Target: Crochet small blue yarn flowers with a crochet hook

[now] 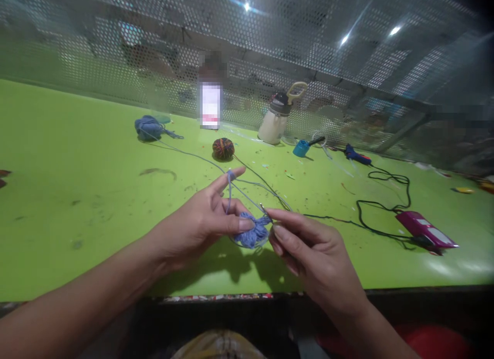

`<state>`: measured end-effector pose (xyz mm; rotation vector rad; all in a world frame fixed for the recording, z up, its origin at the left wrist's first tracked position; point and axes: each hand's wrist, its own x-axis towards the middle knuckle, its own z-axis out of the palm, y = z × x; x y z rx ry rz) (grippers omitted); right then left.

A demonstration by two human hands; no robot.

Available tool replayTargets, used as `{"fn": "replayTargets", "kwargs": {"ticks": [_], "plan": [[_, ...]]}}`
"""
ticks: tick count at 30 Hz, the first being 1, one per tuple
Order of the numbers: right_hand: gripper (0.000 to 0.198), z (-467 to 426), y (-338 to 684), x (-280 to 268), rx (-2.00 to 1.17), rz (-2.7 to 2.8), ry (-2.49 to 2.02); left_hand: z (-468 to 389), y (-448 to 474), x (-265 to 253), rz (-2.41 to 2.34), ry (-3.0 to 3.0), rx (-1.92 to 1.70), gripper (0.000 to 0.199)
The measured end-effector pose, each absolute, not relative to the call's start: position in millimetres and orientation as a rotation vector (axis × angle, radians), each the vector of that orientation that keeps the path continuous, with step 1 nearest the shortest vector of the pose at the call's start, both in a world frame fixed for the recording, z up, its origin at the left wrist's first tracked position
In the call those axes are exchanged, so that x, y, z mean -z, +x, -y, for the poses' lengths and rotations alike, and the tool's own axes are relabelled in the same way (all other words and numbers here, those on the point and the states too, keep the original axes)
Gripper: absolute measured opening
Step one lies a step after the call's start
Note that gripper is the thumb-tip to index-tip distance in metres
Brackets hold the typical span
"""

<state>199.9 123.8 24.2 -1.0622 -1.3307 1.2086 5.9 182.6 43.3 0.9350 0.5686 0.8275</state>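
Note:
Between thumb and fingers, my left hand (208, 215) pinches a small blue-violet crochet piece (250, 236) with petal-like puffs. Yarn (230, 186) of the same colour loops around its raised index finger. My right hand (314, 248) is closed on a thin crochet hook (264, 209), whose tip points up and left at the piece's right side. Most of the hook is hidden by the fingers. A strand runs back across the table to a blue yarn ball (150, 128). Beyond my hands sits a multicoloured yarn ball (223, 149) with its own dark strand trailing right.
Along the back of the green table (96, 178), before a perforated metal screen (162, 60), stand a lit phone (210, 105), a pale bottle (273, 123) and a small blue container (301, 148). At right lie a blue glue gun (357, 155), black cord (358, 209) and a magenta packet (424, 228).

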Motion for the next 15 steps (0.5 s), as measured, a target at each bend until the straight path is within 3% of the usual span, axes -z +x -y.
{"fn": "replayTargets", "kwargs": {"ticks": [8, 15], "plan": [[0.024, -127.3, 216.0, -40.0, -1.018, 1.627, -1.175, -185.7, 5.2, -44.3, -0.617, 1.012, -0.828, 0.089], [0.04, -129.5, 228.5, -71.9, -0.743, 2.107, -1.185, -183.5, 3.9, -43.1, -0.574, 1.069, -0.789, 0.081]]}}
